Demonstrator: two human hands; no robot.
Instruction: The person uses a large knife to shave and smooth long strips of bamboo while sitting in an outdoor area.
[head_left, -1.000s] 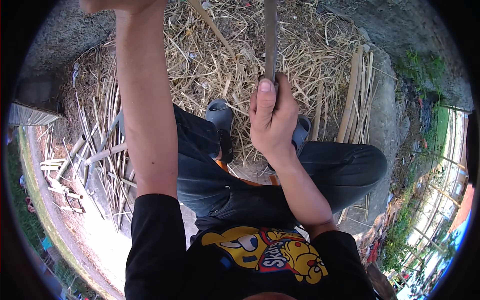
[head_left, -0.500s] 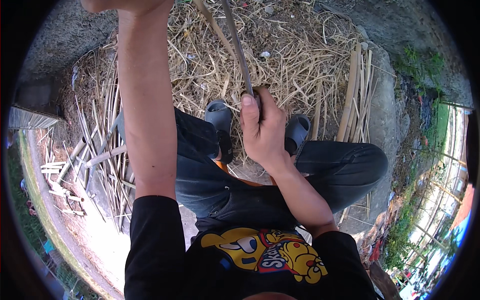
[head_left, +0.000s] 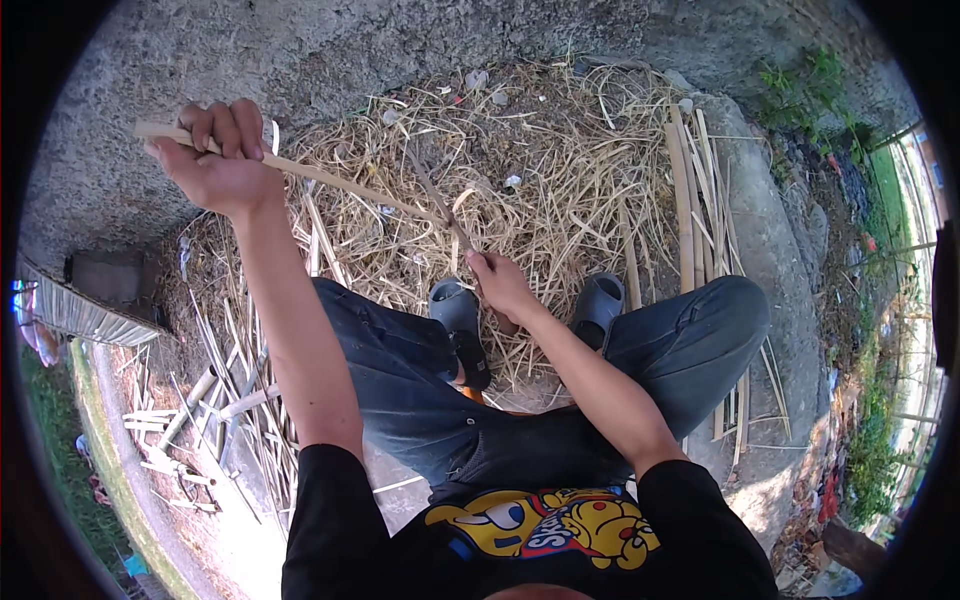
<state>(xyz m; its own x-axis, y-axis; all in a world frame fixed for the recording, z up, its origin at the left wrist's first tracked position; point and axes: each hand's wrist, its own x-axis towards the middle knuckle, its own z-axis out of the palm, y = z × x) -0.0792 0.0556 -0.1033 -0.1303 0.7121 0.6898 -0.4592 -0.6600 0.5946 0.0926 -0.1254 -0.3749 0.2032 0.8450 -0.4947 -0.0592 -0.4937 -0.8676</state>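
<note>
My left hand point(head_left: 222, 165) is raised at the upper left, its fingers closed around a long pale bamboo strip point(head_left: 345, 185). A short end of the strip sticks out past the fingers; the rest slopes down to the right. Lower, between my knees, my right hand point(head_left: 503, 287) grips a long, narrow, dark-bladed knife point(head_left: 432, 187) that points away and to the left. Where they cross, the strip's far end meets the blade just beyond my right hand. The end of the knife's handle shows below that hand.
Curled bamboo shavings point(head_left: 560, 200) cover the ground by my sandals point(head_left: 600, 305). Flat bamboo slats point(head_left: 683, 200) lie along the right stone edge. Thin strips and cut poles point(head_left: 245, 402) are heaped at the left. A rough grey wall point(head_left: 430, 45) rises ahead.
My left hand has come down from the upper edge into full view with the strip. The knife now tilts more to the left, and my right hand sits a little lower. The view has shifted.
</note>
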